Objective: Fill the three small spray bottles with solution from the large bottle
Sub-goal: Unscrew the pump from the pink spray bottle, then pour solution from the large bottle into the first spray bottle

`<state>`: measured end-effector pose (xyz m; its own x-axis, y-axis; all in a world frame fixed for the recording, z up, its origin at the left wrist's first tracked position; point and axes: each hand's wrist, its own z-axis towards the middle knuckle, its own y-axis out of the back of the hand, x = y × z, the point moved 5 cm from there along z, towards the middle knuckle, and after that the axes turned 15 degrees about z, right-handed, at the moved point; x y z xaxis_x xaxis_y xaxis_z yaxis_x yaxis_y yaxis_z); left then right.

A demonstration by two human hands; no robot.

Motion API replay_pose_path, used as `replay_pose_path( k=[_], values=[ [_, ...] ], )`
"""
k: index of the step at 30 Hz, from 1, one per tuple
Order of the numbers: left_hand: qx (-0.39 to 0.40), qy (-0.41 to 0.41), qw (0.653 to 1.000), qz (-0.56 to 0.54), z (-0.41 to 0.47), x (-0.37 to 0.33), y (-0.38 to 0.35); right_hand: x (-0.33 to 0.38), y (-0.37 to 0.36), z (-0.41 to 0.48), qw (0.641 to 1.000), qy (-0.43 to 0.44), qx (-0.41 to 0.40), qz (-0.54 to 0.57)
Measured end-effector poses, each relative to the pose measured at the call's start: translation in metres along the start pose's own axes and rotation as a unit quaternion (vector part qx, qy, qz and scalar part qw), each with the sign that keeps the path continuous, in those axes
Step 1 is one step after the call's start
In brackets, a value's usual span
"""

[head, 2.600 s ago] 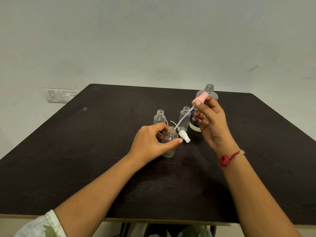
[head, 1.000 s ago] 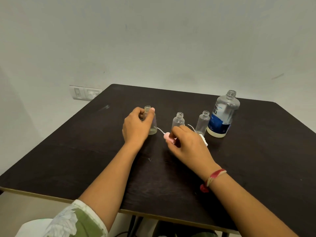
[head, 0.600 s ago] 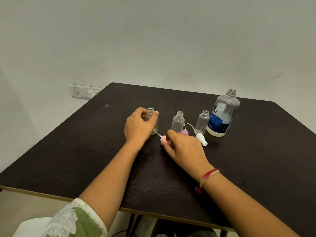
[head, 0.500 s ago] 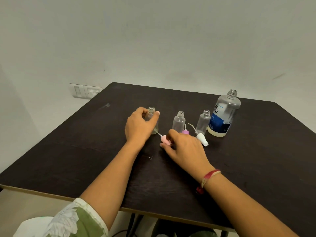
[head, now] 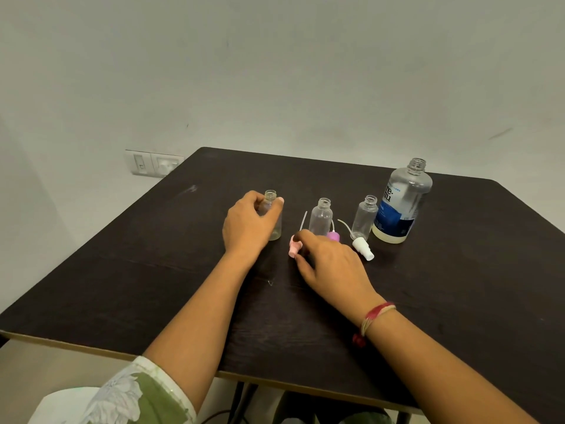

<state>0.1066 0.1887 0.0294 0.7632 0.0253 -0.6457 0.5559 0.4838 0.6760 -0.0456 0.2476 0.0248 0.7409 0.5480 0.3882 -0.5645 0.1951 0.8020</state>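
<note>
Three small clear bottles stand uncapped in a row on the dark table (head: 153, 270). My left hand (head: 249, 224) grips the leftmost small bottle (head: 274, 223), which has a little liquid at its bottom. The middle small bottle (head: 321, 217) and the right small bottle (head: 365, 215) look empty. My right hand (head: 330, 264) pinches the pink spray head (head: 294, 246) down at the table, its thin tube pointing away from me. The large bottle (head: 403, 203), uncapped with a blue label and a low level of liquid, stands at the right end of the row.
A purple spray head (head: 334, 236) lies by the middle bottle, partly behind my right hand. A white spray head (head: 363, 248) with its tube lies in front of the right bottle. A wall socket plate (head: 154, 163) sits beyond the table's far left corner.
My right hand lowered the pink spray head from the air to the table. My left hand slid its bottle to the left. The pink head's tube has swung away from that bottle.
</note>
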Motion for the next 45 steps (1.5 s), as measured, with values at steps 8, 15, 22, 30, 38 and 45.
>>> replay_pose_path(
  k=[8, 15, 22, 30, 38, 45],
  values=[
    [0.019, -0.021, 1.000, -0.011, 0.002, 0.001, -0.007, 0.004, -0.010, 0.001, 0.996, 0.019, 0.045, -0.073],
    [0.017, -0.031, 0.999, -0.030, 0.001, -0.002, -0.007, 0.002, -0.010, 0.001, 0.997, -0.002, 0.059, -0.045],
    [-0.043, -0.026, 0.998, -0.023, -0.003, -0.004, 0.005, 0.002, -0.014, 0.001, 0.998, 0.000, 0.058, -0.029],
    [-0.151, -0.040, 0.987, -0.045, -0.014, -0.011, 0.023, 0.022, 0.028, -0.005, 0.974, 0.142, -0.175, 0.003],
    [-0.217, -0.285, 0.933, -0.045, -0.065, -0.096, 0.036, -0.053, 0.145, -0.017, 0.841, 0.056, -0.520, 0.136],
    [0.045, -0.259, 0.964, -0.039, -0.081, -0.163, -0.033, -0.136, 0.166, -0.015, 0.837, -0.106, -0.491, 0.217]
  ],
)
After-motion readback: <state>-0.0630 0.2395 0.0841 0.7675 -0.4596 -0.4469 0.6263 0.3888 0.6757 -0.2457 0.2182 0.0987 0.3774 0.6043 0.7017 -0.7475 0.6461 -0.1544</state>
